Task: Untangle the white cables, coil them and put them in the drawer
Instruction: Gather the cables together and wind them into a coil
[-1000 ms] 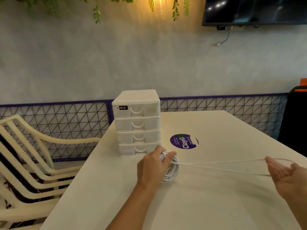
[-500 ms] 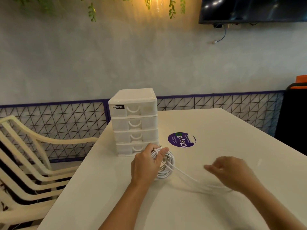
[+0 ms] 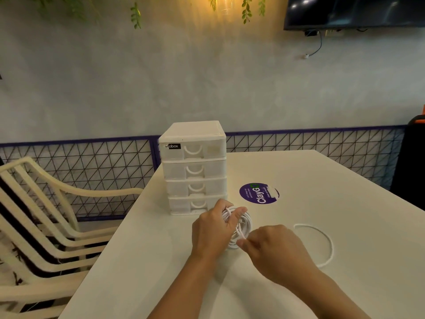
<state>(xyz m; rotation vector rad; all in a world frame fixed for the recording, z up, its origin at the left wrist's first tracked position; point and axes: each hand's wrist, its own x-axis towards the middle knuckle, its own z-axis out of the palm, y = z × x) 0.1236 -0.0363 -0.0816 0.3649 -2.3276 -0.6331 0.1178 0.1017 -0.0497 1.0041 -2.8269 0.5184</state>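
Just below the middle of the frame, the left hand (image 3: 215,229) has its fingers curled round the white cable coil (image 3: 241,226), and the right hand (image 3: 273,247), close beside it, seems to pinch the strand feeding in (its fingertips are turned away, so the grip is a judgement). The slack tail (image 3: 322,240) lies in an open arc on the table (image 3: 345,192) to the right. To finish the wrap well, I would lay each turn flat against the last without twisting, keep light tension so the tail does not loop over itself, then carry the bundle to the drawer unit (image 3: 194,166) just behind, whose four drawers all look closed.
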